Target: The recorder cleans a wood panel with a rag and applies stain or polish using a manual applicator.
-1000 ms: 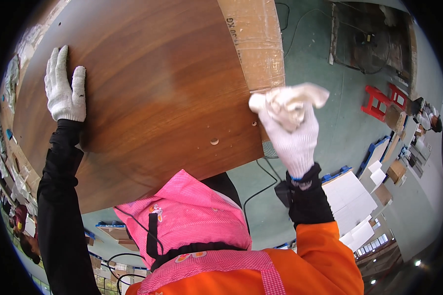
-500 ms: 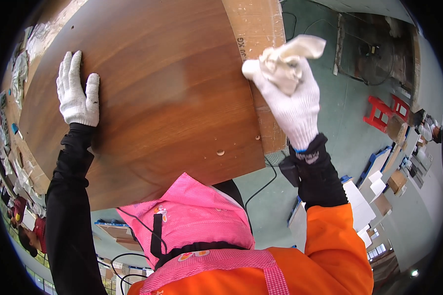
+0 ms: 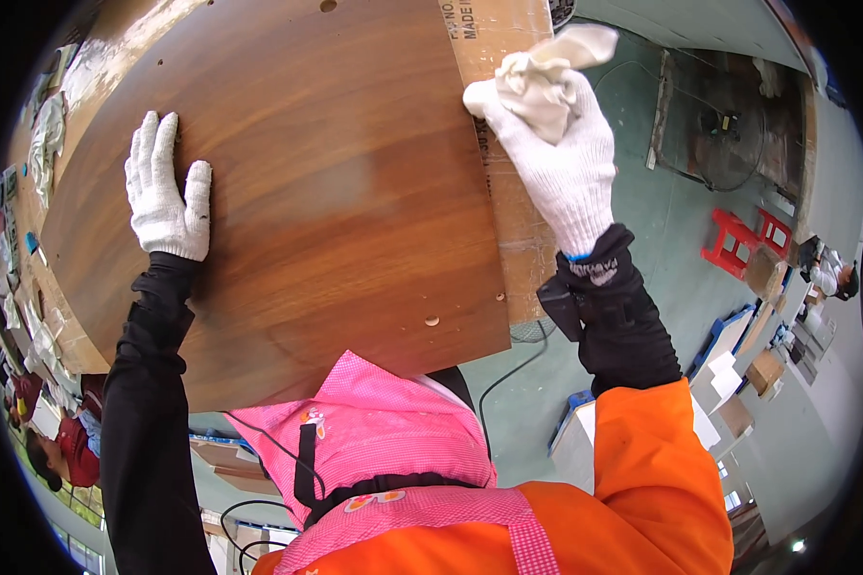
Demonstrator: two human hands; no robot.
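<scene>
Where the pink apron (image 3: 374,450) and orange sleeve (image 3: 642,479) fill the near edge of the view, the wooden panel (image 3: 336,192) begins just beyond them, its near edge running from the lower left up to a corner at the right; two small drilled holes sit close to that corner. The left hand (image 3: 168,196), in a white knitted glove, lies flat on the panel's left part with fingers spread and pointing far, palm pressed to the wood, a little in from the curved left edge; bare wood stretches wide between it and the right side. The right hand (image 3: 561,158), also gloved, is closed around a crumpled white cloth (image 3: 542,72), which bunches out above the fingers; the hand sits over the strip of cardboard (image 3: 508,192) that runs along the panel's right edge, near its far end. Left of the panel, a cluttered bench (image 3: 38,268) lies close against its curve. Right of the cardboard the green floor (image 3: 662,240) opens out, a black cable (image 3: 508,369) trailing across it near the panel's corner; further right stand red stools (image 3: 738,240), well apart from the panel, with boxes (image 3: 762,369) near them; a dark frame (image 3: 729,125) lies on the floor at the far right.
</scene>
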